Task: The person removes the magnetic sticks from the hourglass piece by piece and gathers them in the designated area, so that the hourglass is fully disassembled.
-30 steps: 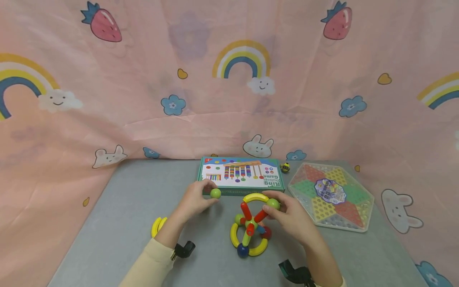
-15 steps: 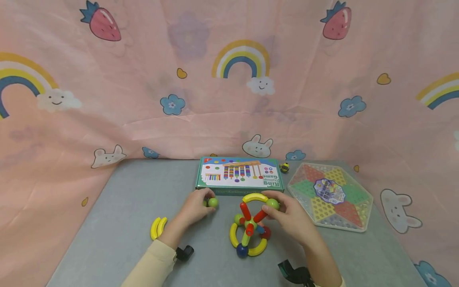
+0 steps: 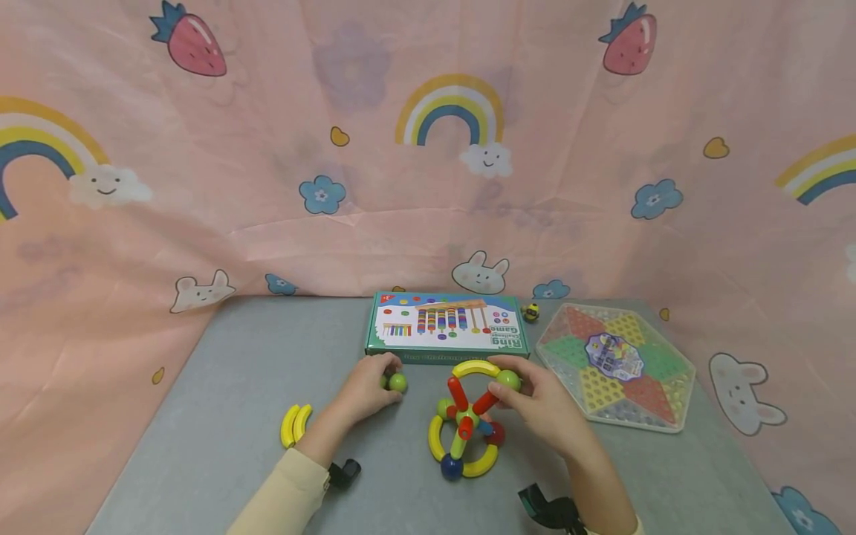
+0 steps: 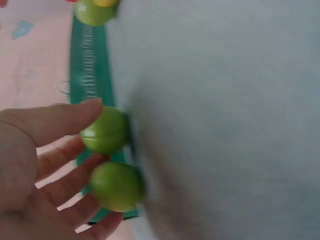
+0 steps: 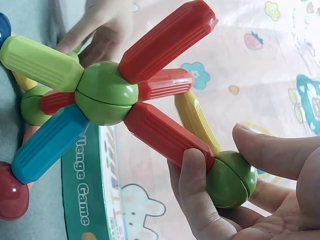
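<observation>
In the head view, my left hand (image 3: pixel 364 388) is at a green ball (image 3: pixel 397 383) in front of the box. The left wrist view shows two green balls side by side; my thumb and fingers lie round the upper ball (image 4: pixel 106 130), while the lower ball (image 4: pixel 118 187) sits by the other fingers. My right hand (image 3: pixel 545 401) pinches a green ball (image 5: pixel 231 179) at the corner of a magnetic stick-and-ball construction (image 3: pixel 467 418). That has a green centre ball (image 5: pixel 106 93), red sticks, a blue stick (image 5: pixel 51 144) and curved yellow sticks, with dark blue and red balls below.
Two curved yellow sticks (image 3: pixel 288 426) lie on the grey table left of the left forearm. Behind the hands is a green Ring Game box (image 3: pixel 448 357). A hexagonal board game case (image 3: pixel 615 364) lies at the right, and a small bee figure (image 3: pixel 531 312) stands behind.
My left hand has come down and slightly nearer with the green ball, and a second green ball shows beside it. My right hand keeps its hold on the construction, almost still.
</observation>
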`<action>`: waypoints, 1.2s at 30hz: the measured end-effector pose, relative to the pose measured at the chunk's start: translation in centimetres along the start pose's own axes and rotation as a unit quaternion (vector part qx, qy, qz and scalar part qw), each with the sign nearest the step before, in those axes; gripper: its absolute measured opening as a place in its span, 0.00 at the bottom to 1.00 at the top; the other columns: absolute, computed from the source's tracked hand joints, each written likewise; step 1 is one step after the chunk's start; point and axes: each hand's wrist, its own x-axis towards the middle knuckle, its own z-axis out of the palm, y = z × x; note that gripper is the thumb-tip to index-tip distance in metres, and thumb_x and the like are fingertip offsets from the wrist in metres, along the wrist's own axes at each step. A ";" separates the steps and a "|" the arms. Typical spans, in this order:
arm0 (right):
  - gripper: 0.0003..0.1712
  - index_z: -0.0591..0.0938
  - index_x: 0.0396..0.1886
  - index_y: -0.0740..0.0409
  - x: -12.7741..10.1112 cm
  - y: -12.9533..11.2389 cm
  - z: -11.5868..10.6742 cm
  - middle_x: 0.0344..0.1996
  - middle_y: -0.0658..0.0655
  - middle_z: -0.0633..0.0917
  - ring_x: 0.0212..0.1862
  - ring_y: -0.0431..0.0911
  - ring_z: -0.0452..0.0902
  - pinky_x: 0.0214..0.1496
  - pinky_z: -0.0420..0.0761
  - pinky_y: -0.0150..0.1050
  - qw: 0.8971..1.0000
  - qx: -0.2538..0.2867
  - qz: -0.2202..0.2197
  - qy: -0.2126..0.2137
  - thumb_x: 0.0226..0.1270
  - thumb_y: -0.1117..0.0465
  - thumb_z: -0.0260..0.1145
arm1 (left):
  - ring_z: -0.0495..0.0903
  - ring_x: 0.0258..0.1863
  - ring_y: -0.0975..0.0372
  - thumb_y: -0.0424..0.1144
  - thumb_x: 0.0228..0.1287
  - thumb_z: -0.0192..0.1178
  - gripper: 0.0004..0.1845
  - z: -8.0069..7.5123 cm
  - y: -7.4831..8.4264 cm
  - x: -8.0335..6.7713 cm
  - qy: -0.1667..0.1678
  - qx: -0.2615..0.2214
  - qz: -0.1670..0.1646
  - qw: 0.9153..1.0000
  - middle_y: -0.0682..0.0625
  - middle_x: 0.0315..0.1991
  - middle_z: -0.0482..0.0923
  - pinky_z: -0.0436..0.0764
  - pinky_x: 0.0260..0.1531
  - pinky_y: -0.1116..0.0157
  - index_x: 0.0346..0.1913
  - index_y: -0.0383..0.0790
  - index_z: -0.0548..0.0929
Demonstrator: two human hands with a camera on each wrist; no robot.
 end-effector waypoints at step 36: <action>0.25 0.76 0.67 0.52 0.4 0.1 0.4 0.52 0.60 0.82 0.41 0.46 0.83 0.49 0.85 0.44 1.000 -0.013 -0.003 0.018 0.73 0.57 0.66 | 0.74 0.47 0.65 0.59 0.34 0.83 0.45 4.2 5.9 -3.2 -0.177 0.068 0.082 0.978 0.58 0.47 0.76 0.78 0.52 0.60 0.59 0.51 0.75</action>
